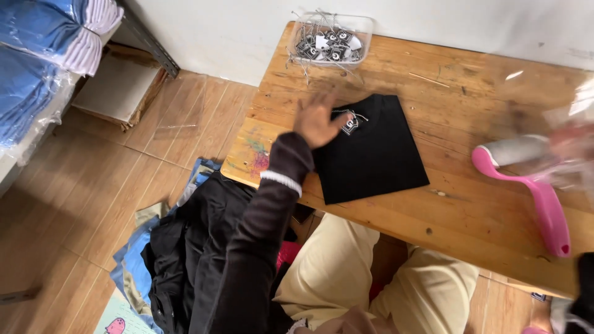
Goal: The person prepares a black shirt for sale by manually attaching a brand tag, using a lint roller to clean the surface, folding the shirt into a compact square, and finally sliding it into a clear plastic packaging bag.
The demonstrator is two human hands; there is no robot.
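Here wooden table (396, 204), tiled floor; left hand (317, 120) spread flat on folded black garment (371, 151); right hand (572, 141) blurred, unclear.

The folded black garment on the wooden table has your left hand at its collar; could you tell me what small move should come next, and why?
Probably press the left hand flat and smooth the folded black garment toward its lower edge. The hand rests open at the collar by the small tag, holding nothing. The right hand is blurred at the table's right side, near the pink lint roller and clear plastic, so it seems occupied.
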